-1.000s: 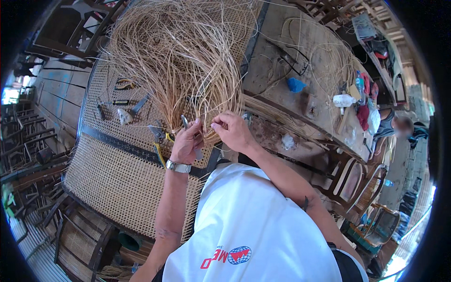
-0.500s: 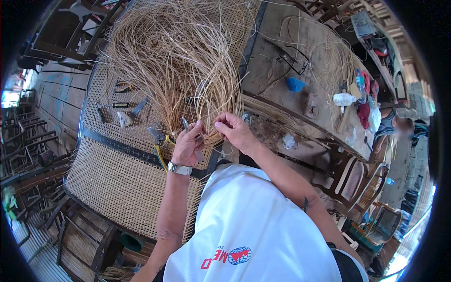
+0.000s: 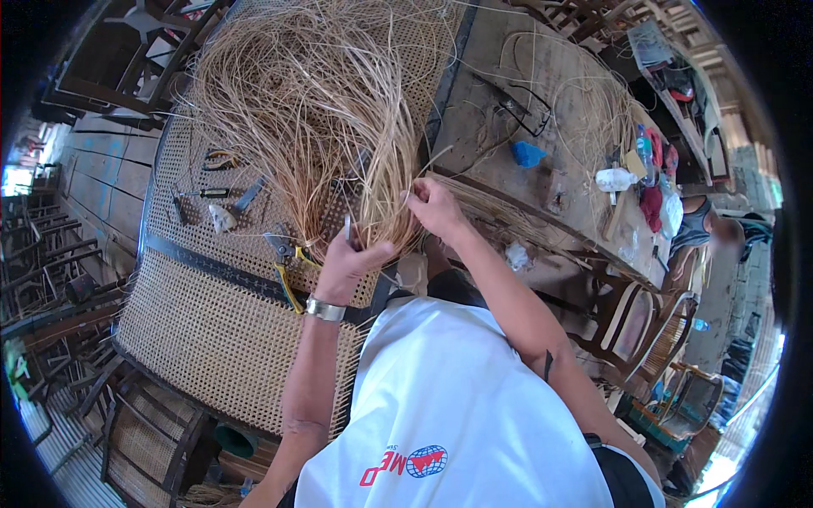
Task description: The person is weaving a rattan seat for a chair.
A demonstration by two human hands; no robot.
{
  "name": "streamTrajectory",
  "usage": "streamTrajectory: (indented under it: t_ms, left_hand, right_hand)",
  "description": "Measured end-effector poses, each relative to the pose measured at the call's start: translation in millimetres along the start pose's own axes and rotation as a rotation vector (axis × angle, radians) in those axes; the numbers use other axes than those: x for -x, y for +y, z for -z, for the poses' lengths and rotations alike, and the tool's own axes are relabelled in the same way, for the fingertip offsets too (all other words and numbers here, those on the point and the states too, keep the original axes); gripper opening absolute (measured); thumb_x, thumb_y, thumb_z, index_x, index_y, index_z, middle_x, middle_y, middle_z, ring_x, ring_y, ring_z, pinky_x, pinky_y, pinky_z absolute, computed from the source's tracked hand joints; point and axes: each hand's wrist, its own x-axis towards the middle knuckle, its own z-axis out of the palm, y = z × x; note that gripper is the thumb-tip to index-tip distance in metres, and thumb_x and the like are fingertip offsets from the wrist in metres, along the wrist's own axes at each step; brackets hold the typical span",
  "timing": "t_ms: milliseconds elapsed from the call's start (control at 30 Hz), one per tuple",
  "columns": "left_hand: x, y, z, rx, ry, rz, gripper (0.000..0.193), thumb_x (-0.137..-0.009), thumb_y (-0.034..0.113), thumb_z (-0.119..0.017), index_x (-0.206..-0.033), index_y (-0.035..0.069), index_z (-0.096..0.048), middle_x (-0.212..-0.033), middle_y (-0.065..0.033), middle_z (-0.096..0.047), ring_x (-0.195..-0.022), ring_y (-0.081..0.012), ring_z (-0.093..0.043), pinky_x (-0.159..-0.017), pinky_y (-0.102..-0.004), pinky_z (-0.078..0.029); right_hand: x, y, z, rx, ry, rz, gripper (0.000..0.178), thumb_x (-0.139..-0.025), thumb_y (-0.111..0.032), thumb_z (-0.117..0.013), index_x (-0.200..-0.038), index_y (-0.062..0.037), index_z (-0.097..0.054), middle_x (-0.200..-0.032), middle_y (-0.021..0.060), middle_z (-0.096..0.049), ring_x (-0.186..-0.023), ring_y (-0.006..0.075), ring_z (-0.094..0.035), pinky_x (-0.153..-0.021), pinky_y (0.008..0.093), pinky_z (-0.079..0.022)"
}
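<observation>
A large loose bundle of rattan strands (image 3: 296,102) spreads over the woven cane panel (image 3: 212,339). At the bundle's near right end, my left hand (image 3: 349,264) is closed around a slim metal tool (image 3: 347,227), whose tip sticks up beside the strands; its kind is hidden by the fingers. My left thumb lies across the lower strands. My right hand (image 3: 436,210) pinches at the right side of the same bunch, fingertips drawn together on strands. Yellow-handled pliers (image 3: 288,269) lie just left of my left hand.
Further left on the cane are a screwdriver (image 3: 206,193), a flat blade (image 3: 250,194) and another pair of pliers (image 3: 221,160). A wooden table (image 3: 584,203) on the right carries a blue lump (image 3: 528,154), bottles and loose strands. A person (image 3: 699,224) is at the far right. Wooden chairs surround the area.
My right hand has moved up and to the right, away from my left. My left hand has dropped slightly and turned, its thumb now stretched across the strands. The bunch is gathered more closely.
</observation>
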Motion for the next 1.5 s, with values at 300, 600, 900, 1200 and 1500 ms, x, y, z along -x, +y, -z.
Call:
streamTrajectory:
  t_ms: [300,600,900,1200,1500]
  left_hand:
    - [-15,-19,13,-0.428,0.147,-0.051,0.038,-0.084,0.025,-0.077,-0.112,0.002,-0.067,-0.078,-0.0030,-0.068,-0.063,-0.0144,-0.058,-0.059,-0.0306,-0.046]
    - [7,4,49,0.381,0.035,0.184,0.016,-0.092,0.022,-0.072,-0.085,0.014,-0.060,-0.065,0.0109,-0.048,-0.052,-0.0012,-0.038,-0.047,-0.0195,-0.027]
    - [12,4,49,0.394,0.039,0.172,0.014,-0.091,0.022,-0.073,-0.093,0.013,-0.063,-0.070,0.0100,-0.053,-0.055,-0.0011,-0.040,-0.048,-0.0188,-0.029]
    - [12,1,46,0.373,0.066,0.177,0.017,-0.090,0.020,-0.074,-0.100,0.012,-0.064,-0.077,0.0087,-0.060,-0.057,-0.0008,-0.044,-0.049,-0.0188,-0.031]
    - [6,-10,46,0.402,0.067,0.216,0.013,-0.091,0.024,-0.073,-0.095,0.013,-0.066,-0.077,0.0083,-0.063,-0.056,-0.0013,-0.045,-0.051,-0.0191,-0.032]
  right_hand:
    - [16,-19,22,-0.763,-0.406,-0.212,0.022,-0.098,-0.019,-0.062,-0.116,-0.0060,-0.063,-0.087,-0.0047,-0.060,-0.068,0.0018,-0.051,-0.060,0.0180,-0.043]
    - [26,-45,13,-0.681,-0.370,-0.029,0.025,-0.097,-0.014,-0.062,-0.118,-0.0027,-0.061,-0.091,-0.0005,-0.061,-0.070,0.0045,-0.054,-0.064,0.0199,-0.046]
    - [30,-87,29,-0.287,-0.080,0.283,0.021,-0.092,-0.014,-0.066,-0.111,-0.0045,-0.064,-0.088,0.0045,-0.064,-0.070,0.0127,-0.059,-0.064,0.0270,-0.048]
    - [29,-90,1,-0.364,-0.456,0.106,0.018,-0.091,-0.016,-0.069,-0.100,0.0000,-0.067,-0.082,0.0013,-0.066,-0.071,0.0068,-0.056,-0.065,0.0248,-0.048]
    - [21,-59,-17,-0.469,-0.461,0.007,0.017,-0.089,-0.011,-0.069,-0.101,0.0003,-0.064,-0.085,-0.0002,-0.064,-0.075,0.0056,-0.056,-0.068,0.0224,-0.048]
